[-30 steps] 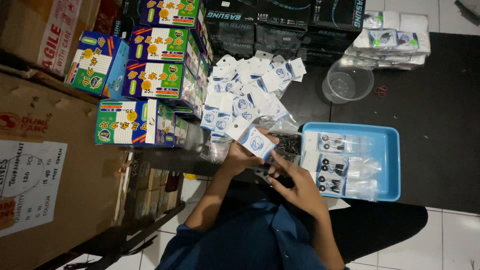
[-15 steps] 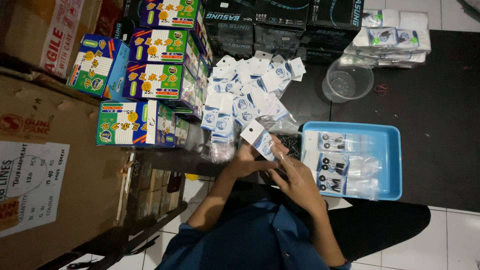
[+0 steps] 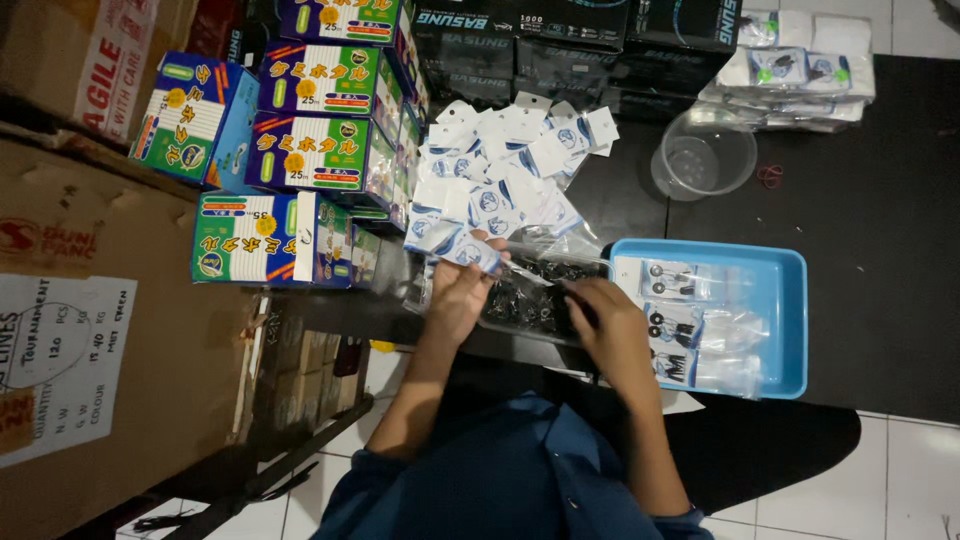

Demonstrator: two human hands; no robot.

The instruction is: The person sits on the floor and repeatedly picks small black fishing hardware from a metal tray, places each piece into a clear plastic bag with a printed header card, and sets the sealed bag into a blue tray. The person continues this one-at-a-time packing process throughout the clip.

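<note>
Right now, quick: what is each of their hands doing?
Left hand: closed on a small white and blue packet.
Right hand: reaching into the clear bag of small black parts; grip cannot be told.

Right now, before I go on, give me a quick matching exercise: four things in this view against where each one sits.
Things:
1. blue tray
2. clear plastic tub
3. small white-and-blue packet
4. pile of white packets

Places:
A. pinched in the left hand
B. spread beside the colourful boxes
C. on the dark mat, beyond the tray
D. just outside the right hand, holding bagged pieces

Pairs: 1-D, 2-C, 3-A, 4-B
</note>
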